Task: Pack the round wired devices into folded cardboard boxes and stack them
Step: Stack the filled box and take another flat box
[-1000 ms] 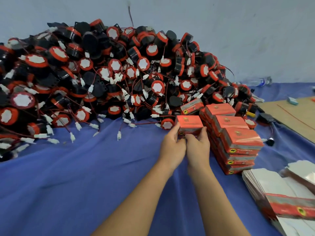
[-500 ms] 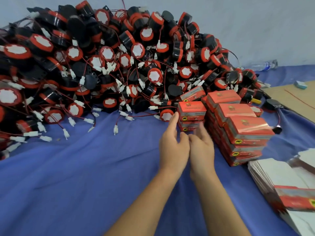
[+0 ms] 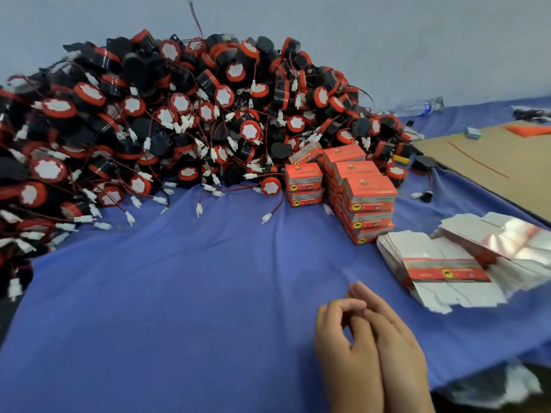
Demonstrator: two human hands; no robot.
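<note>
1. Neither hand is gripping anything: left hand [image 3: 343, 341] and right hand [image 3: 399, 347] are lying together, touching, fingers loose and empty, low over the cloth [image 3: 179, 308].
2. Likely pausing between boxes, readying for the next blank or device.
3. Flat blanks [image 3: 441, 263] are lying just right of the hands, handy for folding.
4. Closed boxes [image 3: 365, 198] are standing stacked beyond, contents hidden.
5. Devices [image 3: 179, 120] are lying heaped behind, unpacked, wires tangling.

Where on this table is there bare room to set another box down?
The widest bare blue cloth lies in front of the heap of round black-and-red wired devices, beside the left hand. A smaller patch separates the stacked red cardboard boxes from the right hand. Crowded: that heap, and the flat white box blanks at right.
</note>
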